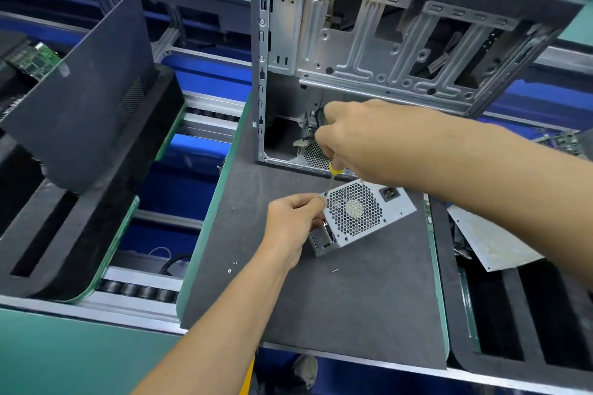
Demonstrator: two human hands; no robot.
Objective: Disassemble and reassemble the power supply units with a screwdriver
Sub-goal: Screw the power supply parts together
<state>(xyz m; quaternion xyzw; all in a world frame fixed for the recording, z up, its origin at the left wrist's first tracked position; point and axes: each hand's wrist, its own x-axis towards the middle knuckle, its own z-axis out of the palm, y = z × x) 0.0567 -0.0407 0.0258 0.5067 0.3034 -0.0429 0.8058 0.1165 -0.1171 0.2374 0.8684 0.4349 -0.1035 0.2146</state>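
A silver power supply unit (362,212) with a honeycomb fan grille and a black socket lies on the dark grey mat (321,298). My right hand (356,138) grips a screwdriver (333,173) with a yellow collar; its thin shaft points down at the unit's near-left corner. My left hand (293,221) pinches at that same corner, fingertips beside the screwdriver tip. Whether a screw sits under the tip is hidden. Behind stands an open computer case (385,51) with bare metal framing.
Two small screws (232,266) and one more (334,270) lie loose on the mat. A black foam tray with a leaning black panel (86,90) fills the left. A white sheet (491,240) and another foam tray sit at the right. Conveyor rollers run beneath.
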